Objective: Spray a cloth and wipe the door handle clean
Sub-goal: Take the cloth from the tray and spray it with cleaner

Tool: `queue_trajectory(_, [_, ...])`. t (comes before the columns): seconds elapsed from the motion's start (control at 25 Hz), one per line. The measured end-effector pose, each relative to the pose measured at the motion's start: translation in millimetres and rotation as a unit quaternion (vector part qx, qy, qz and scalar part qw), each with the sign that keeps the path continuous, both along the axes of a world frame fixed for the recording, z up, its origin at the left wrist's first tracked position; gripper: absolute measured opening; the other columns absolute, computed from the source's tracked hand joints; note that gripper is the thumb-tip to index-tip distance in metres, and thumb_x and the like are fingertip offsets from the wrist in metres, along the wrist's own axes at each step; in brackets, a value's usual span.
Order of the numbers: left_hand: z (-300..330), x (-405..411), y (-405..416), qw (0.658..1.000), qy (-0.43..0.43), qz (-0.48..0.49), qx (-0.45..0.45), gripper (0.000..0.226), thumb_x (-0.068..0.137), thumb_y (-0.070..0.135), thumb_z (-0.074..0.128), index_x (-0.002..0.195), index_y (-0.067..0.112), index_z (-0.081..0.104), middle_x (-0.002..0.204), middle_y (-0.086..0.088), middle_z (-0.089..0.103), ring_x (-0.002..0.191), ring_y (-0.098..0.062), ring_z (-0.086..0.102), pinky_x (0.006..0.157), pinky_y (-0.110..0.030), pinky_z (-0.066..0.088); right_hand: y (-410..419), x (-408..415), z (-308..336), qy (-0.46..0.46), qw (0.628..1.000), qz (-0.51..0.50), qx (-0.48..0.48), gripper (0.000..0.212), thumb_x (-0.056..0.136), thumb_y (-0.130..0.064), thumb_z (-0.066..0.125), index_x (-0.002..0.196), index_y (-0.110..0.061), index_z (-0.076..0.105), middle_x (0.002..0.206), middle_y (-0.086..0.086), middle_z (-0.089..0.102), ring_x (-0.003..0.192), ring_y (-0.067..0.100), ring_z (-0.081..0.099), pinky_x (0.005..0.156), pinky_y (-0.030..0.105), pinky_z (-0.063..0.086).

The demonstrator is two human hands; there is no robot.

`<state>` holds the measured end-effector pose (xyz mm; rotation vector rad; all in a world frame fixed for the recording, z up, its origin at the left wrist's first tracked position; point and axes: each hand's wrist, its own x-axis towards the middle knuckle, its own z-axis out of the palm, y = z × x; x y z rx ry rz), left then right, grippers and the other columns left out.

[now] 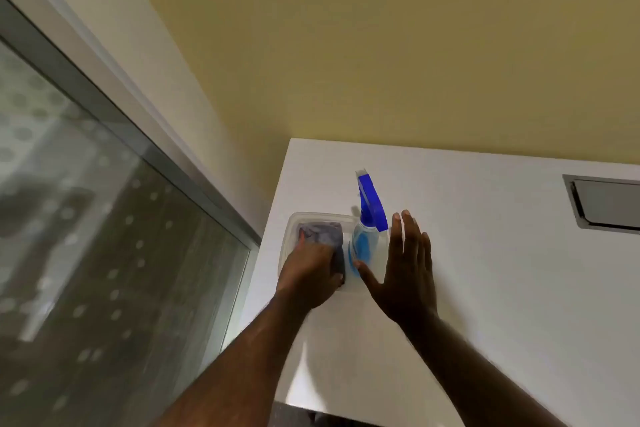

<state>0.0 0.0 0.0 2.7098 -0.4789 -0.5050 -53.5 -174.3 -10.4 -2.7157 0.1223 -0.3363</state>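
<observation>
My left hand (309,269) reaches into a clear plastic tub (294,224) on the white counter (485,288), fingers curled down onto the grey cloth (323,232) that lies inside it, grasping it. My right hand (407,274) hovers just beside, fingers straight and spread, holding nothing. Between and just beyond them stands the spray bottle (367,239), blue trigger head on top, touching the tub's right side. Further right, a metal flap (606,203) sits flush in the counter.
</observation>
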Motion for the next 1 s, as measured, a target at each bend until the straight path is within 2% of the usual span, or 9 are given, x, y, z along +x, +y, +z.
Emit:
queue_trajectory(0.12, [-16, 13, -5, 0.998, -0.011, -0.054, 0.039, 0.033, 0.088, 0.045, 0.064, 0.116, 0.026, 0.063, 0.114, 0.006, 0.068, 0.102, -0.014, 0.061, 0.103, -0.032, 0.047, 1, 14, 0, -0.011, 1.0, 0.006, 0.003, 0.103, 0.082, -0.078, 0.041, 0.151, -0.005, 0.016, 0.158, 0.019, 0.02, 0.146, 0.033, 0.018, 0.117, 0.051, 0.019])
queue_trajectory(0.36, [-34, 23, -10, 0.989, -0.041, -0.117, 0.077, 0.036, 0.089, 0.048, 0.06, 0.119, 0.028, 0.058, 0.124, 0.008, 0.064, 0.12, -0.013, 0.054, 0.117, -0.041, 0.027, 7, 37, 3, -0.034, 0.999, 0.007, 0.036, 0.108, 0.077, -0.079, 0.046, 0.15, -0.005, 0.019, 0.157, 0.018, 0.026, 0.146, 0.034, 0.021, 0.117, 0.052, 0.019])
queue_trajectory(0.48, [-40, 27, -10, 0.988, -0.026, -0.12, 0.092, 0.044, 0.091, 0.047, 0.06, 0.128, 0.026, 0.051, 0.132, 0.006, 0.058, 0.127, -0.014, 0.048, 0.117, -0.038, 0.026, 10, 46, 3, -0.051, 0.997, 0.011, 0.064, 0.104, 0.078, -0.076, 0.048, 0.148, -0.004, 0.022, 0.153, 0.018, 0.034, 0.143, 0.033, 0.028, 0.117, 0.049, 0.02])
queue_trajectory(0.6, [-48, 31, -9, 0.99, 0.012, -0.108, 0.094, 0.048, 0.097, 0.043, 0.05, 0.14, 0.023, 0.041, 0.144, 0.002, 0.047, 0.136, -0.015, 0.039, 0.119, -0.034, 0.024, 11, 52, 1, -0.084, 0.992, 0.019, 0.088, 0.092, 0.08, -0.069, 0.055, 0.141, -0.002, 0.035, 0.14, 0.017, 0.05, 0.132, 0.032, 0.044, 0.116, 0.042, 0.024])
queue_trajectory(0.68, [-53, 32, -9, 0.985, 0.015, -0.133, 0.108, 0.056, 0.097, 0.041, 0.051, 0.146, 0.02, 0.033, 0.151, -0.002, 0.039, 0.141, -0.02, 0.033, 0.12, -0.036, 0.021, 13, 55, 0, -0.099, 0.987, 0.011, 0.128, 0.084, 0.079, -0.063, 0.061, 0.134, -0.001, 0.044, 0.129, 0.016, 0.058, 0.12, 0.03, 0.053, 0.11, 0.043, 0.037])
queue_trajectory(0.76, [-52, 33, -9, 0.977, 0.011, -0.167, 0.129, 0.064, 0.097, 0.041, 0.051, 0.151, 0.019, 0.025, 0.156, -0.003, 0.031, 0.145, -0.023, 0.027, 0.121, -0.04, 0.02, 18, 56, 3, -0.119, 0.975, 0.002, 0.189, 0.074, 0.077, -0.054, 0.068, 0.126, -0.001, 0.051, 0.117, 0.014, 0.062, 0.106, 0.026, 0.059, 0.091, 0.04, 0.054])
queue_trajectory(0.8, [-54, 34, -8, 0.974, 0.0, -0.183, 0.131, 0.066, 0.097, 0.042, 0.051, 0.152, 0.019, 0.024, 0.157, -0.003, 0.029, 0.145, -0.023, 0.026, 0.121, -0.042, 0.019, 19, 57, 5, -0.13, 0.968, -0.002, 0.216, 0.07, 0.077, -0.05, 0.071, 0.121, 0.0, 0.053, 0.112, 0.013, 0.063, 0.1, 0.024, 0.06, 0.081, 0.037, 0.057])
queue_trajectory(0.88, [-57, 39, -5, 0.969, -0.019, -0.206, 0.138, 0.066, 0.097, 0.044, 0.05, 0.152, 0.019, 0.025, 0.157, -0.003, 0.031, 0.144, -0.023, 0.028, 0.12, -0.042, 0.021, 22, 60, 8, -0.129, 0.96, -0.008, 0.247, 0.065, 0.076, -0.045, 0.074, 0.117, 0.002, 0.056, 0.106, 0.014, 0.064, 0.094, 0.022, 0.061, 0.074, 0.033, 0.058])
queue_trajectory(1.0, [-55, 43, -1, 0.955, -0.032, -0.249, 0.156, 0.065, 0.096, 0.046, 0.051, 0.151, 0.019, 0.028, 0.156, -0.004, 0.035, 0.142, -0.024, 0.034, 0.119, -0.041, 0.026, 22, 59, 10, -0.112, 0.959, 0.001, 0.259, 0.063, 0.075, -0.042, 0.075, 0.115, 0.004, 0.057, 0.104, 0.014, 0.065, 0.093, 0.022, 0.061, 0.074, 0.024, 0.054])
